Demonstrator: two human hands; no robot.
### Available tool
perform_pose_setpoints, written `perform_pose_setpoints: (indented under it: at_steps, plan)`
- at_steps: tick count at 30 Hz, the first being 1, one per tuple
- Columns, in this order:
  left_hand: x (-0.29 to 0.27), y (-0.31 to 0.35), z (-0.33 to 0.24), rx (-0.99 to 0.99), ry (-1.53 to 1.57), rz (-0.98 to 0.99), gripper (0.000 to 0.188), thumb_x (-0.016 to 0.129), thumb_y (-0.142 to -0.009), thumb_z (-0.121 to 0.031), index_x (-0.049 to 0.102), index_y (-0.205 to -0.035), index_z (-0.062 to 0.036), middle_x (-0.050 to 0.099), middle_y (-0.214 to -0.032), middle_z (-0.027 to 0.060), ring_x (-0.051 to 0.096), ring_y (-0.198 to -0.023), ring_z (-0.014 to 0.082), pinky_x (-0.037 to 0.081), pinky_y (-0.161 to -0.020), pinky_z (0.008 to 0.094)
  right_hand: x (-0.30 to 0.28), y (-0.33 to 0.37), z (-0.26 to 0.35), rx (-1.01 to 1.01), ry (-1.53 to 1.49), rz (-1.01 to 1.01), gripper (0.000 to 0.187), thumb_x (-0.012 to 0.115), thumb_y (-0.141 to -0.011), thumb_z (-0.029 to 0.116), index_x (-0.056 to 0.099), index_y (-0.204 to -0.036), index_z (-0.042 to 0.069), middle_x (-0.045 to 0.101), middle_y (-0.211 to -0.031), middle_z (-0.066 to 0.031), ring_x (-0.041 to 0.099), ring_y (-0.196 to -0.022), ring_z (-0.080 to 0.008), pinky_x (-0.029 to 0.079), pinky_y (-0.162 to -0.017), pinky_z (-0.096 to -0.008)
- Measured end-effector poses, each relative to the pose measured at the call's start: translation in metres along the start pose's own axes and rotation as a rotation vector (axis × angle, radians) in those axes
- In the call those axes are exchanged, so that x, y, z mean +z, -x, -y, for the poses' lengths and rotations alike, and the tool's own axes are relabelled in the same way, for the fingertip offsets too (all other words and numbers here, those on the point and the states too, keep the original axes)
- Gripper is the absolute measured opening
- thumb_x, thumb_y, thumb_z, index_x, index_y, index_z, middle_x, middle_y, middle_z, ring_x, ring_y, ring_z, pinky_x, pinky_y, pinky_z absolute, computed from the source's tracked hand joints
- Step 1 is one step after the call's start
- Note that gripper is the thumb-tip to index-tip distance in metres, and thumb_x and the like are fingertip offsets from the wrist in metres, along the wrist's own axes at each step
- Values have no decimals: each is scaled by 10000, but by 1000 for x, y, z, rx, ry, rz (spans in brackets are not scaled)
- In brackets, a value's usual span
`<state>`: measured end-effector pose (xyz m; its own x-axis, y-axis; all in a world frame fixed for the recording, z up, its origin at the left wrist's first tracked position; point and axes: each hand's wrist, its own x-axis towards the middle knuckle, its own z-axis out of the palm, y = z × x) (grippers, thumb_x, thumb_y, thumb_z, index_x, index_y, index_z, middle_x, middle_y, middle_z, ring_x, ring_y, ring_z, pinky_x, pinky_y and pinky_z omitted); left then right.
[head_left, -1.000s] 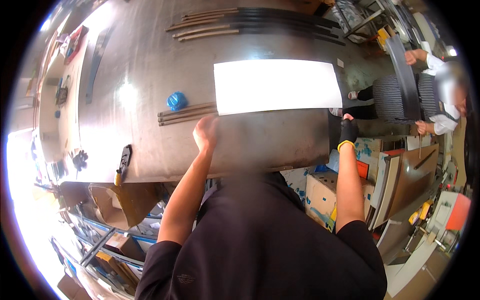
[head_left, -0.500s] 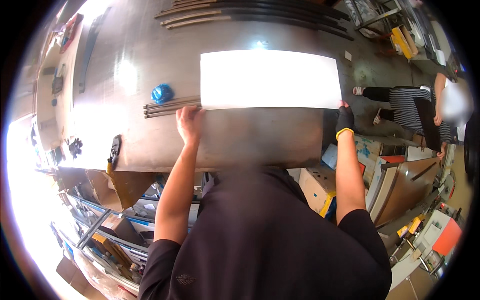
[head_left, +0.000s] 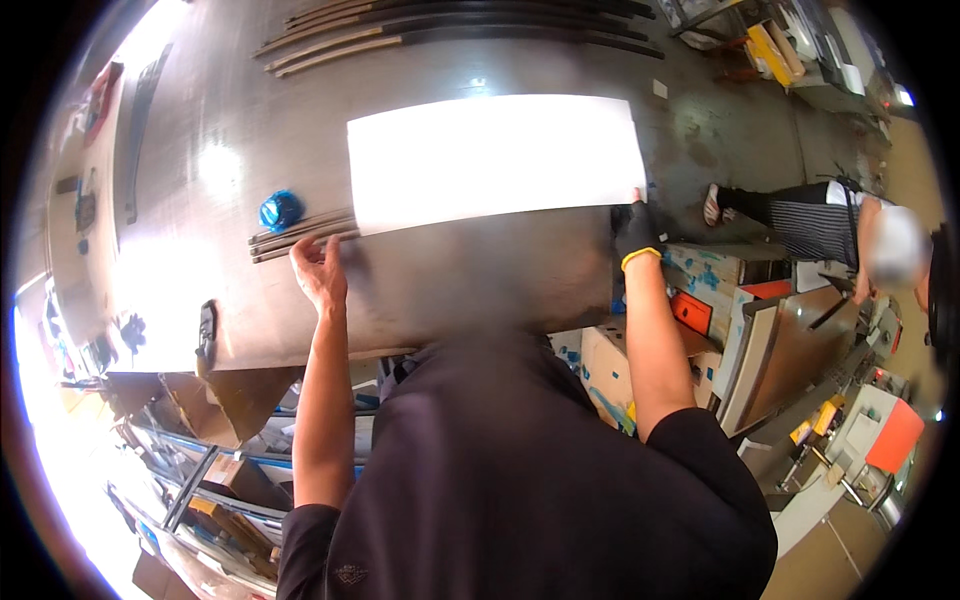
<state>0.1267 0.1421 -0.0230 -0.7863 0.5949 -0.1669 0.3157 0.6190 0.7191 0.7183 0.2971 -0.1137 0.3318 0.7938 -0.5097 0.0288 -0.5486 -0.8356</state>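
Metal table [head_left: 255, 110], with a white sheet [head_left: 495, 160] over its near half.
Seemingly spread out, the sheet is not yet let go: right hand [head_left: 632, 230] pinches its near right corner; left hand [head_left: 320, 278], fingers parted, is just beside the left one, over bars [head_left: 285, 240]. Below, an open carton [head_left: 252, 405]; contents unclear.

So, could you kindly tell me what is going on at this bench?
A person is handling a large white sheet over the metal table. Their right hand, in a dark glove, grips the sheet's near right corner. The bare left hand is open just off the near left corner, beside some thin strips; whether it touches them is unclear. A blue bundle sits by the strips, and another person is off to the right.
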Motion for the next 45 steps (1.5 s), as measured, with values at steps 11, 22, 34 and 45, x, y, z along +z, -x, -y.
perform_pose_setpoints:
  at_steps: [11,22,34,45]
  plan:
    - [-42,-87,81,-232,-108,-251,908,830,-876,-543,462,-1527,-28,508,-1426,214,565,-1288,342,487,-1103,471,5,2,7,248,-369,-86,247,711,-1028,402,747,-1012,159,743,-902,25,668,-747,-130,529,-689,-286]
    - [-60,-79,81,-247,-164,-202,922,858,-836,-568,510,-1452,23,530,-1369,233,607,-1194,334,496,-1071,465,-16,23,-9,203,-404,-90,220,733,-1019,386,737,-969,171,724,-842,41,648,-691,-107,526,-639,-283]
    - [-76,-53,90,133,-419,-241,714,852,-846,-452,577,-1383,-70,563,-1367,220,537,-1270,400,419,-1122,514,-30,59,-4,265,-462,-65,261,722,-1026,372,748,-1047,113,756,-967,-29,712,-842,-189,580,-765,-328]
    - [-18,10,10,529,-409,169,195,776,-911,-309,781,-1005,-139,697,-1104,93,586,-1122,363,437,-993,528,-20,40,-25,264,-398,-183,266,723,-1017,421,735,-967,159,746,-874,18,704,-832,-143,590,-793,-308]
